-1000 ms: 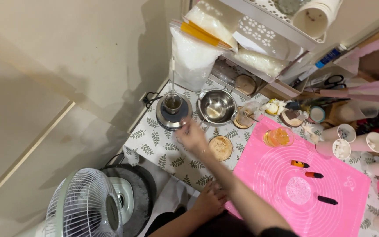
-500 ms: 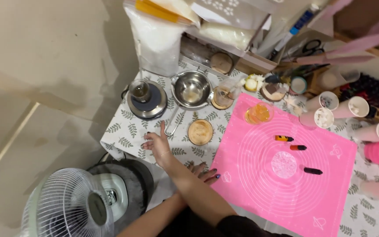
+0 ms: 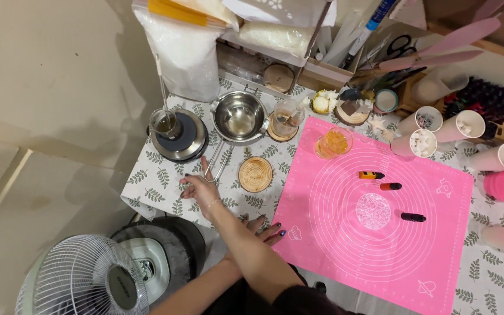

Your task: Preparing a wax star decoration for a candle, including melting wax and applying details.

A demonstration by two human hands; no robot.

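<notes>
Compared with a second ago, the right hand (image 3: 201,188) is drawn back from the upper part of the frame, where it was held beside the small hot plate (image 3: 181,140), towards the frame's lower centre. It is now laid on the leaf-printed tablecloth (image 3: 158,186) with fingers spread and released; nothing is grasped. The thin wire handle (image 3: 217,164) of the steel pot (image 3: 240,116) is found just beside the fingertips, apparently not touched. The round wooden coaster (image 3: 256,174) is seen near it, to the right. The left hand (image 3: 268,230) is rested at the table's near edge, against the corner of the pink mat (image 3: 380,251), its dark-nailed fingers loosely curled and empty. So the pot and the glass beaker (image 3: 164,122) on the hot plate are left untouched at upper left of centre, and no tool is held.

The pot is polished, rounded and reflective, with a little clear liquid inside. The beaker is transparent, and a thin rod is stood in it. The coaster is marked with concentric rings. The mat is smooth and matte, printed with white circles; three small dropper bottles (image 3: 371,175) are laid on it. A white wire-caged fan (image 3: 83,277) is seen at lower left.
</notes>
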